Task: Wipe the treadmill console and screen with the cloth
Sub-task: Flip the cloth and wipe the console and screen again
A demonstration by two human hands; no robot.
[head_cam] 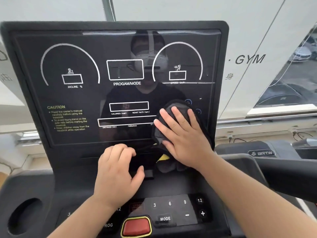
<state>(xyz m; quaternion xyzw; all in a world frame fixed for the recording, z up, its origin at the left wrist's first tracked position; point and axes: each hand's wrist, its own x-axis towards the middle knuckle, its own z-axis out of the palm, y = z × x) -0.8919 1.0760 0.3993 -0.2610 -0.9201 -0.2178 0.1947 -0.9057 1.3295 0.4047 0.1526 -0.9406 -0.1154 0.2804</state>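
The black treadmill console (32, 182) fills the view, its glossy dark screen (82, 54) upright in front of me with white dials and text. A dark grey cloth (180, 107) lies flat against the screen's lower right part. My right hand (183, 136) presses on the cloth with straight, spread fingers. My left hand (116, 170) rests on the ledge below the screen, fingers loosely curled, holding nothing. A yellow bit (163, 157) of the cloth hangs under the right hand.
Below the ledge lies a button panel (171, 210) with number keys, MODE and a red stop button (136, 226). A cup hole (24, 215) sits at the lower left. A second treadmill (262, 152) stands to the right, before a window wall marked GYM.
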